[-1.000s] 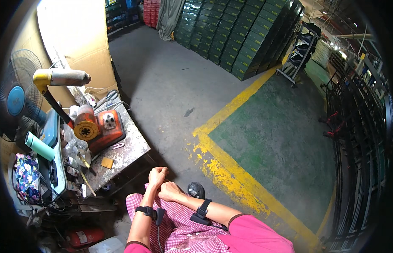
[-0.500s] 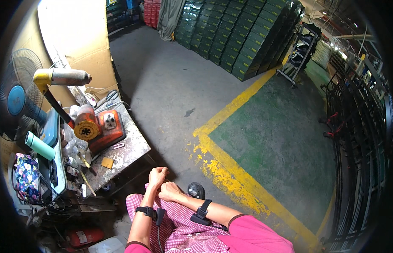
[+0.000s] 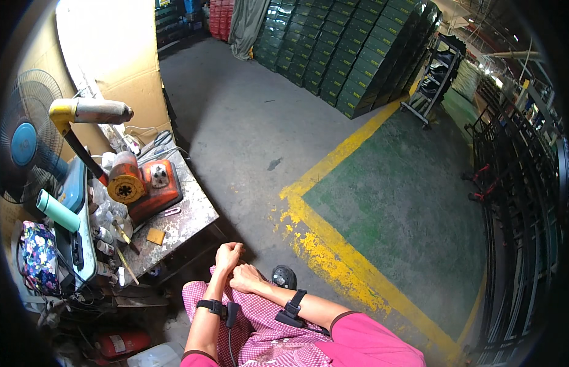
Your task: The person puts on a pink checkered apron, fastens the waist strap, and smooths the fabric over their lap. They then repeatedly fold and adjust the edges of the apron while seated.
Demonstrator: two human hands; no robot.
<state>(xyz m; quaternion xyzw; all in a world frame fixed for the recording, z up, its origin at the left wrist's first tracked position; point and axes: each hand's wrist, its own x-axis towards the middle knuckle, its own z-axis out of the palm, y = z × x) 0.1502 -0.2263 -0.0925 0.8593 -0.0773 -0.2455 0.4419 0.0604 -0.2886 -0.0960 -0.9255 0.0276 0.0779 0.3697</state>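
In the head view, my left hand point(image 3: 228, 255) and right hand point(image 3: 245, 278) are resting close together over my pink checked apron point(image 3: 260, 321), to the right of the table point(image 3: 196, 211). My fingers point(image 3: 237, 248) are curling inward; I cannot tell whether they are pinching anything. The pink checked apron is covering my lap, below and right of the table. Nothing is visibly changing since a second ago, so I seem to be pausing, leaving the yellow block point(image 3: 155, 236) on the table untouched.
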